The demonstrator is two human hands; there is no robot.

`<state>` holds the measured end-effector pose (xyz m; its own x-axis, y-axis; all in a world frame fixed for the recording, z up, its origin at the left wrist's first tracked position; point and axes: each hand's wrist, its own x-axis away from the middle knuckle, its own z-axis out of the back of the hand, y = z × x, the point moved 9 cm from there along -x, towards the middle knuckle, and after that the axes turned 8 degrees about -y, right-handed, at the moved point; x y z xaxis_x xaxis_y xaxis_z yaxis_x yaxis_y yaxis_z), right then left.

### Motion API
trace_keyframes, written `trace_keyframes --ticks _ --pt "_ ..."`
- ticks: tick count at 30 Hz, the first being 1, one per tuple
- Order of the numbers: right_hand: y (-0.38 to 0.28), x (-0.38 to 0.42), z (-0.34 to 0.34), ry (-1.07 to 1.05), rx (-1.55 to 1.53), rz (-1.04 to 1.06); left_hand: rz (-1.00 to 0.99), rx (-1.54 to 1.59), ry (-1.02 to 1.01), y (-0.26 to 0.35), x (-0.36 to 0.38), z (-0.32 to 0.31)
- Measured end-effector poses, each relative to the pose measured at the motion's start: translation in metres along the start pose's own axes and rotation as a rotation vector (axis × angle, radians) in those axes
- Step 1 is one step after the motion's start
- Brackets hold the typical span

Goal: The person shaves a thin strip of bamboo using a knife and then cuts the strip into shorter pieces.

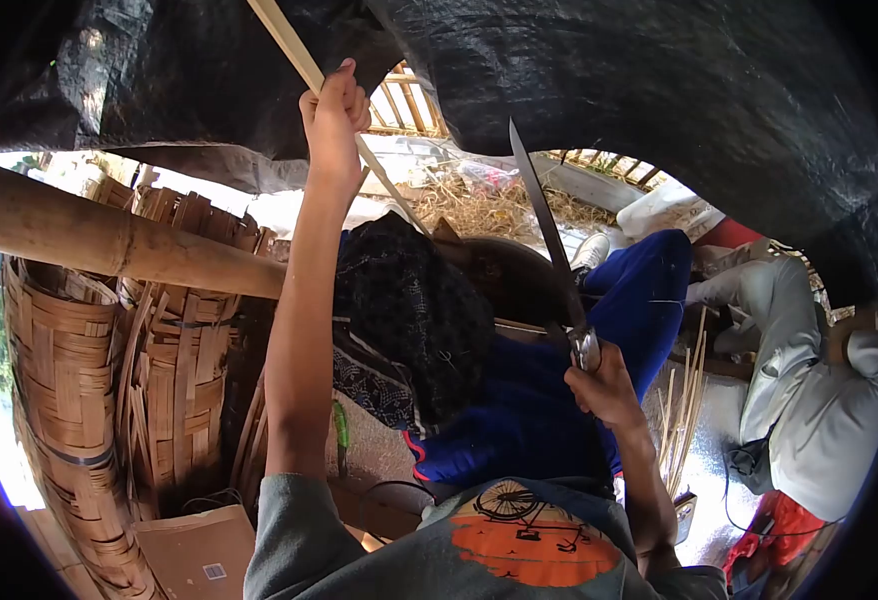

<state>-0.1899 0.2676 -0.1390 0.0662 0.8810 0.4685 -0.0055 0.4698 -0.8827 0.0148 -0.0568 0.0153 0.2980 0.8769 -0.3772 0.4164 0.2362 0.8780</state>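
Note:
My left hand (334, 118) is raised high and grips a long pale bamboo strip (294, 50) that runs from the top of the view down toward my lap. My right hand (604, 385) holds the handle of a long dark knife (544, 220), its blade pointing up and slightly left. The blade stands apart from the strip. A dark patterned cloth (409, 300) lies over my knees, on my blue trousers (559, 370).
Woven bamboo baskets (89, 380) stand stacked on the left behind a thick bamboo pole (109, 240). A black tarp (659, 90) hangs overhead. Another person in grey clothing (809, 380) sits at the right. Thin bamboo slivers (684, 400) and a cardboard piece (199, 550) lie nearby.

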Motion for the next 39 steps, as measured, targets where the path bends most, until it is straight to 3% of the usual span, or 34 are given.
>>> trace_keyframes --ticks 6,13,19,22,25,27,28,30,33,34,37,39 --pt "-0.021 -0.012 0.006 0.002 0.124 0.085 -0.010 0.033 0.027 -0.002 0.007 -0.011" --pt "-0.017 -0.040 -0.017 -0.132 0.136 0.027 0.026 -0.014 0.028 -0.004 0.003 -0.004" --pt "-0.002 -0.076 -0.031 -0.190 0.257 0.037 -0.058 -0.005 0.235 0.005 0.020 0.038" --pt "-0.021 -0.089 -0.031 -0.159 0.294 0.105 -0.047 -0.015 0.216 0.007 0.028 0.036" --pt "-0.066 -0.089 -0.034 -0.240 0.242 0.219 0.008 -0.022 0.155 0.004 0.032 0.025" --pt "-0.081 -0.086 -0.051 -0.481 -0.079 0.035 -0.003 0.006 0.092 0.004 0.028 0.022" --pt "-0.080 -0.090 -0.055 -0.482 -0.086 0.032 0.019 -0.012 0.088 0.004 0.026 0.023" --pt "-0.061 -0.093 -0.081 -0.655 -0.379 -0.105 0.023 -0.001 0.052 0.002 0.024 0.020" --pt "-0.022 -0.114 -0.092 -0.638 -0.206 -0.112 0.018 -0.006 0.013 0.002 0.023 0.014" --pt "-0.022 -0.121 -0.084 -0.537 0.048 -0.036 0.015 -0.029 0.013 0.002 0.023 0.014" --pt "-0.033 -0.119 -0.069 -0.514 -0.119 -0.112 0.022 -0.005 0.049 0.002 0.025 0.018" --pt "-0.064 -0.111 -0.058 -0.495 -0.084 -0.042 0.010 0.038 0.018 0.001 0.025 0.018"
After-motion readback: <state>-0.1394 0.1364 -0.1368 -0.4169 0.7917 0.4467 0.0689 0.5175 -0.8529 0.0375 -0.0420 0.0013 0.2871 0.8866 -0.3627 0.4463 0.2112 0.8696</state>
